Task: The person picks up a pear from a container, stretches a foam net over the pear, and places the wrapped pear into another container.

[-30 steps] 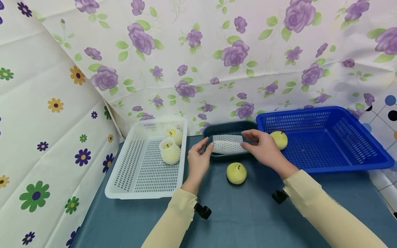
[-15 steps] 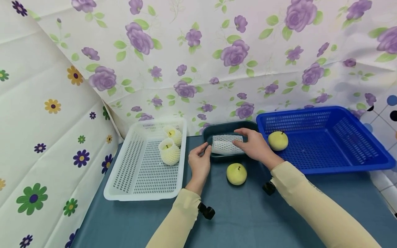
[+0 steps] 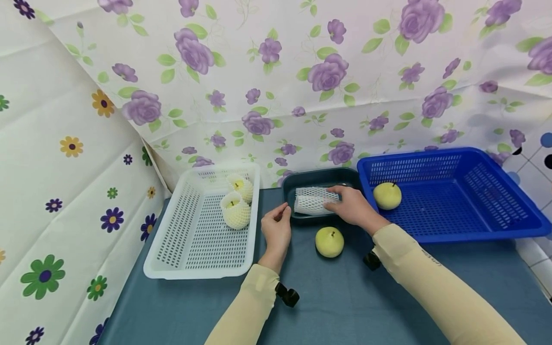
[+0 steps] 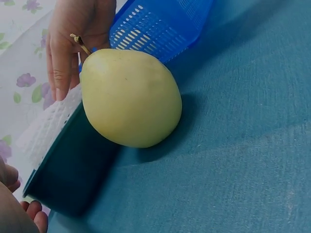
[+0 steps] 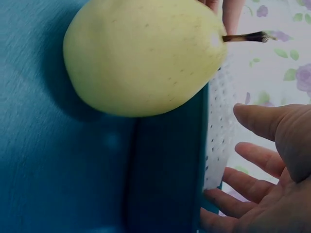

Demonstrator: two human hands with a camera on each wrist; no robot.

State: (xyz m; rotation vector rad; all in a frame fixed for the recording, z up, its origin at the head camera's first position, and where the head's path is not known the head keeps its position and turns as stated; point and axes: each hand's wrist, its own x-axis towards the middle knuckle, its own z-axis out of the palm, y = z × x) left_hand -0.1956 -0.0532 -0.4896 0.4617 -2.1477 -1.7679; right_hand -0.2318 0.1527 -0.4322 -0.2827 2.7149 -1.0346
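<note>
In the head view a dark green tray point(image 3: 310, 219) holds white foam net sleeves point(image 3: 312, 201) lying flat. My right hand point(image 3: 353, 207) reaches over the tray's right side, thumb and fingers parted at the sleeves' right end. The right wrist view shows the right hand's fingers point(image 5: 248, 187) spread along the tray's edge. At the tray's left rim is my left hand point(image 3: 277, 232), thumb and forefinger close together, with nothing visible between them; its fingers are loosely bent in the left wrist view. A bare yellow-green pear point(image 3: 329, 242) stands on the table in front of the tray.
On the left a white basket point(image 3: 189, 274) contains two pears in foam nets point(image 3: 236, 211). A blue basket point(image 3: 457, 206) on the right holds one bare pear point(image 3: 387, 196) in its near left corner. Floral sheeting point(image 3: 267, 96) hangs behind them.
My right hand has moved left and slightly down along the foam net sleeves. The left hand's thumb and forefinger have come closer together, just off the sleeves' left end. The pears have stayed put.
</note>
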